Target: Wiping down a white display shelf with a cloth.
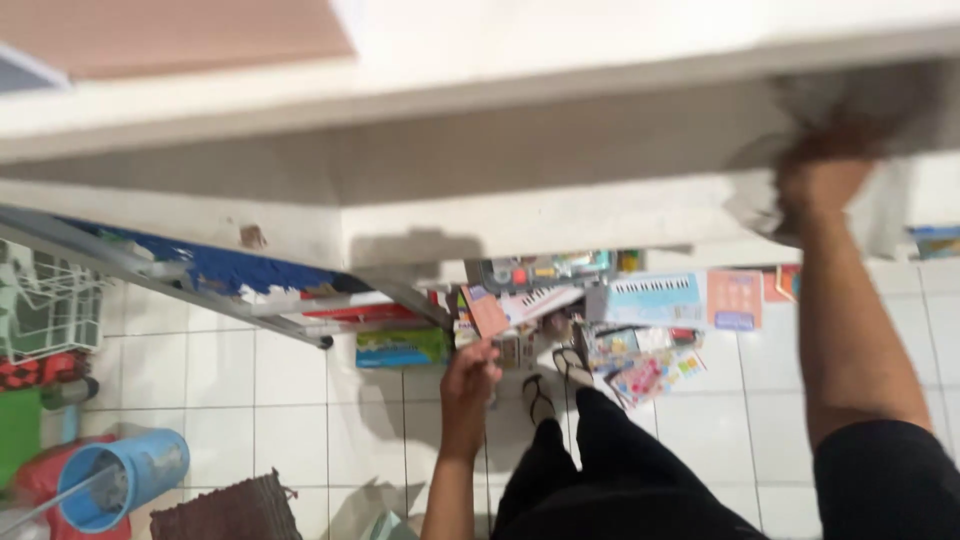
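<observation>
The right hand (822, 172) presses a crumpled grey cloth (850, 110) against the white ledge (560, 215), grip closed on it; the left hand (470, 372) hangs loosely curled, empty; wiping looks underway.

- My right hand (822, 172) is up at the right end of the ledge (520, 120), on a cloth (770, 205) against its underside.
- My left hand (470, 368) hangs low at centre, just beside my legs (600, 470).
- Toy packages (610, 300) lie on the floor (300, 400) before my feet, below the ledge.
- Ironing board (200, 270) slants at left.
- Bucket (125, 480) sits bottom left; mat (230, 510) right of it.
</observation>
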